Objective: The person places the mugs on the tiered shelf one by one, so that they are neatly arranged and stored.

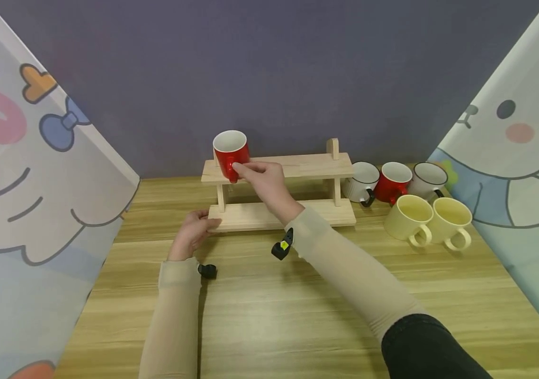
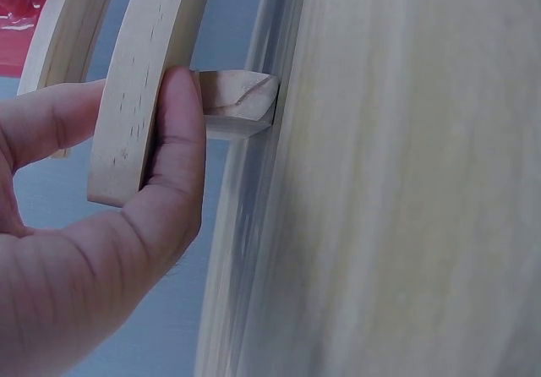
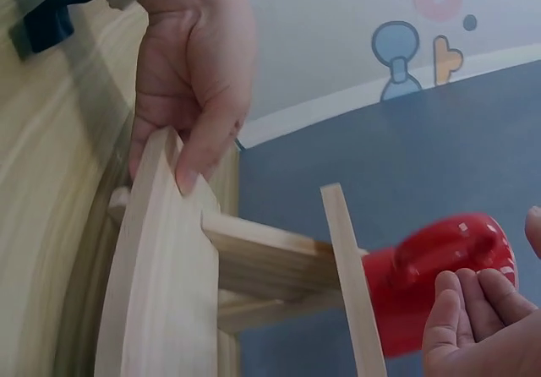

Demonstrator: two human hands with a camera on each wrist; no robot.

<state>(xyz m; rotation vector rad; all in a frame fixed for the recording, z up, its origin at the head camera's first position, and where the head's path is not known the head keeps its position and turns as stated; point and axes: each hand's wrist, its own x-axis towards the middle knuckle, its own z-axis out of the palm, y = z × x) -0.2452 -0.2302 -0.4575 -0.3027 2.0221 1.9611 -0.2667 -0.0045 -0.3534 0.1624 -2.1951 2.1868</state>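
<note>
A red mug with a white inside stands upright at the left end of the top board of a small two-tier wooden shelf. Beside its handle is my right hand, thumb tip overlapping the handle in the head view. In the right wrist view, the loosely bent fingers lie near the handle, with a gap between them and the thumb. My left hand grips the left end of the lower board, thumb on one face and fingers on the other.
Right of the shelf, on the wooden table, stand two white mugs with dark rims, another red mug and two yellow mugs. A dark grey wall rises behind; cartoon-printed panels flank both sides.
</note>
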